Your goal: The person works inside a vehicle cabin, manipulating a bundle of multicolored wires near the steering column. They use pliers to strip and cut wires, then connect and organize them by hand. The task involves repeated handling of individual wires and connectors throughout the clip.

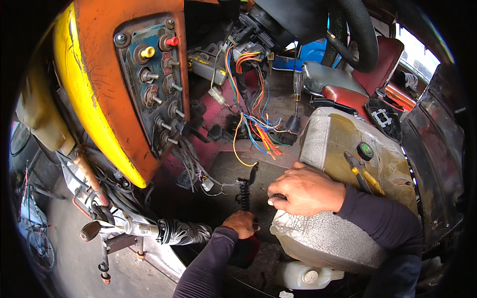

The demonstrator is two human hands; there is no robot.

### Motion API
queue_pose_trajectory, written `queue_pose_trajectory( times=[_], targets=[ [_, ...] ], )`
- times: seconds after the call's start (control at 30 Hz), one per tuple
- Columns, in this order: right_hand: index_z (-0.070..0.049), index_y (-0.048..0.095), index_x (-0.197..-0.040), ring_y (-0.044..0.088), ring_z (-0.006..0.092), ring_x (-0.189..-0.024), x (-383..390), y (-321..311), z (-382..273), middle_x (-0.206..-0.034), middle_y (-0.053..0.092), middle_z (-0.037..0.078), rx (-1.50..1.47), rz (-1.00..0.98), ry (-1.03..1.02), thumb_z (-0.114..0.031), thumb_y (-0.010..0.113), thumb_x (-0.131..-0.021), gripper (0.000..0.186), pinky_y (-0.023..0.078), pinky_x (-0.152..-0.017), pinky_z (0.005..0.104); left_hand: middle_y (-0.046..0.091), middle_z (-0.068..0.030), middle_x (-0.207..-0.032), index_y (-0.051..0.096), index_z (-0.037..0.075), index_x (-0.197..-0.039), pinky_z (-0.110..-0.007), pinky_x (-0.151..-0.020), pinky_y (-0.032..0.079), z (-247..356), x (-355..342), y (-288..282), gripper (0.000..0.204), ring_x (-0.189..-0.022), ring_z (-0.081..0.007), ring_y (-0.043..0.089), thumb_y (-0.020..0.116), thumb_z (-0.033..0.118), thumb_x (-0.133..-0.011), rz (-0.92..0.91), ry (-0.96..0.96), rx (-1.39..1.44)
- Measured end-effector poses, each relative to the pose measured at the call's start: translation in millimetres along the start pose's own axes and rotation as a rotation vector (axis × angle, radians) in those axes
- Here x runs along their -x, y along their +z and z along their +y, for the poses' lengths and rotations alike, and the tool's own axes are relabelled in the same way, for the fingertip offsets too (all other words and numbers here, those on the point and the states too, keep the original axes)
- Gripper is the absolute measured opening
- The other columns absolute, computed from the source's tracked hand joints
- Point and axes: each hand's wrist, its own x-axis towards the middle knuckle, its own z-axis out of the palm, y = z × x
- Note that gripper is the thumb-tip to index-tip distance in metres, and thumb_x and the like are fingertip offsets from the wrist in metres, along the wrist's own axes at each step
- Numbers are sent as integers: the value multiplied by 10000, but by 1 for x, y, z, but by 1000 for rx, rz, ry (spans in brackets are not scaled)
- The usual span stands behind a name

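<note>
My left hand (240, 225) is low over the dark floor, its fingers curled in a closed grip. What it holds is hidden beneath it. A black coiled cord (243, 196) runs along the floor just above that hand. My right hand (309, 191) leans palm down on the front edge of a worn, cracked grey seat (323, 238). Its fingers are bent under, and anything inside them is out of sight. Loose multicoloured wires (263, 136) with bare ends hang from beneath the steering column, beyond both hands.
Pliers (365, 174) with yellow handles and a roll of black tape (365, 151) lie on the seat. An orange panel with toggle switches (158, 89) rises at left. A steering wheel (370, 39) overhangs the top right. A screwdriver (297, 87) stands upright near a whitish jug (308, 276) lower down.
</note>
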Motion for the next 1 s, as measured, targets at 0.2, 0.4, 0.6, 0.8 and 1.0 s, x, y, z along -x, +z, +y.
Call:
queue_pose_trajectory(
  times=[0.2, 0.4, 0.6, 0.8, 1.0],
  targets=[
    [-48, 720, -927, 704, 376, -973, 0, -1, 0, -860, 719, 171, -2, -18, 10, -295, 629, -965, 266, 424, -977, 559, 715, -212, -1246, 737, 45, -1188, -479, -1058, 506, 2, 2, -2, 447, -1215, -399, 650, 700, 422, -951, 9, 14, -6],
    [-113, 762, -1047, 690, 290, -973, 0, 1, 3, -916, 738, 114, 95, -35, 4, -346, 628, -991, 274, 430, -909, 426, 711, -214, -1263, 731, 35, -1198, -474, -1070, 502, 4, -1, -2, 455, -1239, -395, 642, 713, 416, -950, -35, -28, 2],
    [-107, 756, -1038, 689, 287, -972, 1, 0, 2, -911, 735, 105, 96, -32, 3, -341, 636, -985, 268, 428, -914, 420, 709, -217, -1268, 731, 28, -1195, -475, -1069, 505, 1, -3, 3, 453, -1247, -393, 641, 715, 410, -953, -18, -48, 19],
    [-107, 753, -1037, 688, 287, -970, 0, 1, 2, -903, 734, 95, 108, -32, 0, -341, 638, -984, 266, 431, -924, 414, 707, -213, -1274, 729, 47, -1215, -478, -1065, 508, 4, -1, -2, 444, -1247, -393, 642, 723, 402, -950, -30, -39, -10],
    [-40, 699, -915, 700, 381, -980, 0, 2, 2, -907, 727, 182, 25, -5, -24, -311, 619, -977, 289, 434, -923, 570, 705, -216, -1274, 726, 40, -1212, -474, -1056, 514, 5, 1, -2, 452, -1241, -397, 644, 736, 399, -940, -20, -70, 11]
  ],
)
